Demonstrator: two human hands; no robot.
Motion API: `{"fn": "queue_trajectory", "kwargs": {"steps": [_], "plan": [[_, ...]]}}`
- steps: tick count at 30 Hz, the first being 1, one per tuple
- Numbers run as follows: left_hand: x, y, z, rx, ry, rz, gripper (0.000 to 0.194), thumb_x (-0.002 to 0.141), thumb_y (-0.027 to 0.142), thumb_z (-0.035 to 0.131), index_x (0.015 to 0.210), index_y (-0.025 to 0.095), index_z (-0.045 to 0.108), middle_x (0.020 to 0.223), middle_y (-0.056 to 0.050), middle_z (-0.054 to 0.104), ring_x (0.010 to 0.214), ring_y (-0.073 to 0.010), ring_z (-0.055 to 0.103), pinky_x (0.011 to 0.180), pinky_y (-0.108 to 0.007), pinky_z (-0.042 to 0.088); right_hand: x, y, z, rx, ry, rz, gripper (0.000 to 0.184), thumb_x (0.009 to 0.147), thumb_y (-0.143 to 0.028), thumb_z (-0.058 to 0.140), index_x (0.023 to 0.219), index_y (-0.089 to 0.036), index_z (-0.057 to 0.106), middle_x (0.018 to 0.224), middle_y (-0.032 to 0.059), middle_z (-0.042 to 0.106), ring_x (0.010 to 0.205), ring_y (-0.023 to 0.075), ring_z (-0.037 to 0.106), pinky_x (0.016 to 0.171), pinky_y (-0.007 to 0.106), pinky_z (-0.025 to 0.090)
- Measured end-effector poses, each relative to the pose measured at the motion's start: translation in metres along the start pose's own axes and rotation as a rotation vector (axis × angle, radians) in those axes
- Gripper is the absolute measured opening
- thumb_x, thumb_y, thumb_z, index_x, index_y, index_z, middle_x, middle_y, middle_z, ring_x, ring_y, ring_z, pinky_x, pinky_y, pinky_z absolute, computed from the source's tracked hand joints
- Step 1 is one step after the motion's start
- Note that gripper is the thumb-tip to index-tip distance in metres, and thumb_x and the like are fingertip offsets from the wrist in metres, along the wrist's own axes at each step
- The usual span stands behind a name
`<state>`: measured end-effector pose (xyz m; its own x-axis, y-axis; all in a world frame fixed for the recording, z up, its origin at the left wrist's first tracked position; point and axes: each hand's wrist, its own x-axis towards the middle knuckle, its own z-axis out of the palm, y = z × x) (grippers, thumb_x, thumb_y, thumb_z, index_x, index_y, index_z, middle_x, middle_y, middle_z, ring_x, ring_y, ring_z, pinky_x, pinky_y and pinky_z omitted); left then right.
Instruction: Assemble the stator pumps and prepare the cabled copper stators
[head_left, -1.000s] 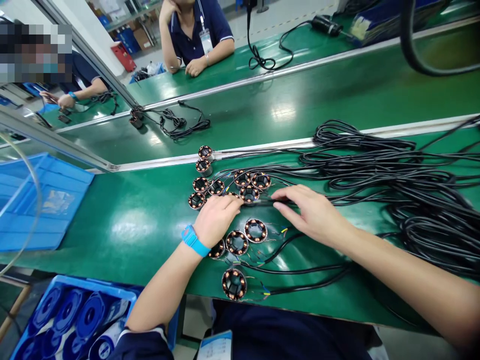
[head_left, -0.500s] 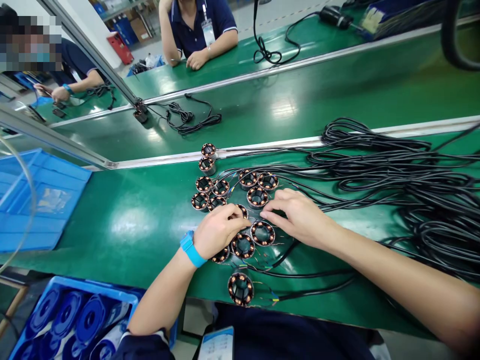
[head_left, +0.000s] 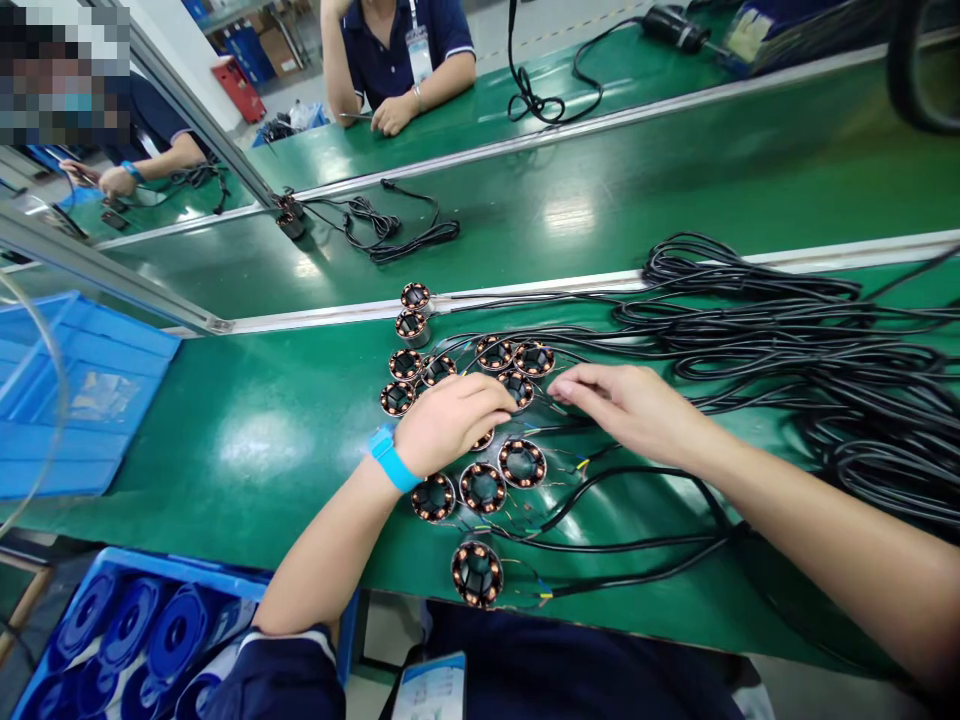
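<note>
Several round motor stators with copper windings (head_left: 482,487) lie clustered on the green bench (head_left: 270,440), each trailing a black cable. My left hand (head_left: 450,420), with a blue wristband, rests curled over the middle of the cluster, fingertips on a stator (head_left: 517,388). My right hand (head_left: 626,405) reaches in from the right, fingers pinched together just beside the same stator, over thin coloured wires. What the fingers hold is hidden. One stator (head_left: 476,572) lies alone near the front edge.
A big tangle of black cables (head_left: 810,340) covers the bench at right. Blue bins stand at left (head_left: 82,400) and lower left (head_left: 127,640). A green conveyor (head_left: 637,190) carries a coiled cable (head_left: 390,230). Two people sit beyond it.
Both hands have moved a little farther up the cluster, from the lower stators to one in the middle row. The stator near my left wrist is now uncovered.
</note>
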<state>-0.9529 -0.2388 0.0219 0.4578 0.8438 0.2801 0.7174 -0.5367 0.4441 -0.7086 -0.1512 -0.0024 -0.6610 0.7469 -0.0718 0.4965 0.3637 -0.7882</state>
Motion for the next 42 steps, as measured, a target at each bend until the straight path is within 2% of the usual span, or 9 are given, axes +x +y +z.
{"fn": "queue_trajectory", "kwargs": {"steps": [5, 10, 13, 20, 22, 27, 31, 37, 42], "plan": [[0.026, -0.013, 0.010, 0.075, -0.166, 0.038, 0.018, 0.100, 0.025, 0.053, 0.111, 0.020, 0.065, 0.111, -0.003, 0.070, 0.106, -0.0163, 0.064, 0.093, -0.032, 0.046, 0.004, 0.009, 0.010, 0.383, -0.191, 0.089, 0.043, 0.094, -0.060, 0.050, 0.092, -0.020, 0.066, 0.096, 0.0034, 0.067, 0.089, 0.0207, 0.062, 0.082, 0.034, 0.047], [0.022, -0.014, 0.006, 0.069, -0.267, 0.044, 0.025, 0.099, 0.015, 0.053, 0.112, 0.028, 0.070, 0.110, 0.000, 0.068, 0.101, -0.0137, 0.063, 0.085, -0.031, 0.038, 0.002, 0.009, 0.018, 0.664, -0.117, 0.223, 0.046, 0.083, -0.063, 0.062, 0.092, -0.018, 0.059, 0.098, 0.0039, 0.064, 0.081, 0.0151, 0.057, 0.071, 0.028, 0.045], [0.020, -0.011, 0.004, 0.073, -0.318, 0.032, 0.030, 0.095, 0.010, 0.056, 0.112, 0.030, 0.071, 0.109, 0.000, 0.066, 0.098, -0.0141, 0.062, 0.084, -0.031, 0.037, 0.000, 0.010, 0.020, 0.704, -0.098, 0.266, 0.051, 0.083, -0.067, 0.061, 0.091, -0.018, 0.054, 0.088, 0.0034, 0.064, 0.075, 0.0139, 0.054, 0.069, 0.027, 0.044], [0.017, -0.006, 0.000, 0.002, -0.320, 0.001, 0.029, 0.095, 0.010, 0.054, 0.107, 0.028, 0.073, 0.107, -0.001, 0.067, 0.096, -0.0141, 0.063, 0.086, -0.030, 0.042, -0.011, 0.004, 0.013, 0.568, -0.270, 0.182, 0.043, 0.085, -0.058, 0.064, 0.095, -0.017, 0.054, 0.086, 0.0055, 0.068, 0.076, 0.0163, 0.058, 0.072, 0.030, 0.045], [0.018, -0.006, -0.001, -0.066, -0.275, 0.005, 0.024, 0.098, 0.015, 0.052, 0.109, 0.024, 0.071, 0.106, -0.002, 0.068, 0.096, -0.0144, 0.063, 0.087, -0.029, 0.047, -0.016, 0.001, 0.005, 0.505, -0.187, 0.148, 0.040, 0.087, -0.056, 0.063, 0.098, -0.018, 0.058, 0.089, 0.0055, 0.068, 0.079, 0.0184, 0.062, 0.074, 0.032, 0.047], [0.038, -0.006, 0.011, 0.006, -0.062, 0.008, 0.022, 0.101, 0.022, 0.048, 0.118, 0.019, 0.062, 0.115, -0.005, 0.067, 0.111, -0.0178, 0.060, 0.098, -0.034, 0.048, -0.015, 0.007, -0.022, 0.206, 0.297, 0.064, 0.036, 0.094, -0.054, 0.055, 0.105, -0.022, 0.066, 0.104, 0.0049, 0.068, 0.097, 0.0235, 0.063, 0.089, 0.037, 0.047], [0.058, -0.008, 0.025, 0.202, -0.141, -0.014, 0.023, 0.099, 0.019, 0.052, 0.122, 0.017, 0.059, 0.117, -0.006, 0.067, 0.108, -0.0202, 0.062, 0.094, -0.036, 0.047, 0.000, 0.023, -0.027, 0.232, 0.125, 0.108, 0.046, 0.095, -0.059, 0.047, 0.105, -0.020, 0.069, 0.105, 0.0066, 0.068, 0.098, 0.0248, 0.063, 0.093, 0.041, 0.048], [0.062, -0.014, 0.016, 0.171, -0.268, 0.043, 0.030, 0.099, 0.009, 0.047, 0.114, 0.026, 0.067, 0.113, -0.001, 0.067, 0.105, -0.0157, 0.061, 0.088, -0.033, 0.039, 0.010, 0.020, -0.014, 0.454, -0.197, 0.177, 0.050, 0.088, -0.063, 0.055, 0.093, -0.015, 0.068, 0.088, 0.0057, 0.066, 0.077, 0.0169, 0.058, 0.070, 0.030, 0.046], [0.055, -0.015, 0.009, 0.158, -0.331, 0.048, 0.038, 0.096, 0.005, 0.047, 0.116, 0.029, 0.070, 0.117, -0.003, 0.065, 0.103, -0.0170, 0.061, 0.087, -0.033, 0.039, 0.008, 0.015, -0.008, 0.748, -0.069, 0.342, 0.052, 0.076, -0.066, 0.066, 0.089, -0.017, 0.056, 0.093, 0.0051, 0.064, 0.078, 0.0149, 0.055, 0.064, 0.026, 0.037]]}}
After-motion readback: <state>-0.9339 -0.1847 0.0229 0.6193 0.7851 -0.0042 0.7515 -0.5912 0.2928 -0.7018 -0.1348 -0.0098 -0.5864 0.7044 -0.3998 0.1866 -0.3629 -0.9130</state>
